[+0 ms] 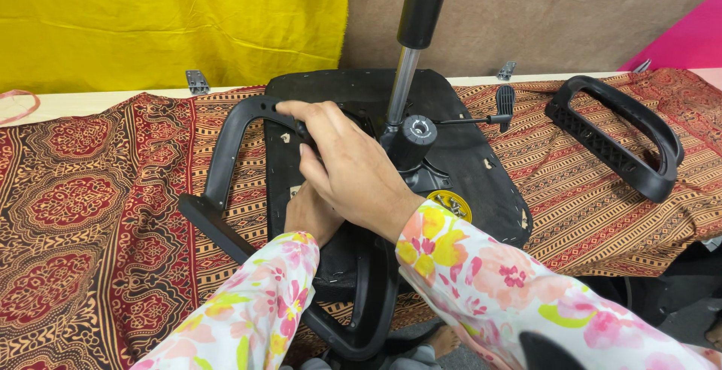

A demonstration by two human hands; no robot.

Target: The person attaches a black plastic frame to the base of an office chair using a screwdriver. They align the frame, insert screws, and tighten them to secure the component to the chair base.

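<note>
Head view: upturned black chair seat base (pixel 466 159) lies on a patterned red-brown cloth (pixel 90 212), gas lift cylinder (pixel 412 39) sticking up from the mechanism at its middle. Right hand (pixel 350 171) lies palm-down over the top end of the left armrest (pixel 226 159), fingers curled onto it where it meets the seat; can't tell what, if anything, is pinched. Left hand (pixel 310 216) is mostly hidden under the right one, grip not visible. Second armrest (pixel 624 141) lies loose, well apart on the cloth to the right. Small yellow dish of screws (pixel 451 204) sits on the seat just beside the right wrist. Adjustment lever (pixel 492 114) juts right.
</note>
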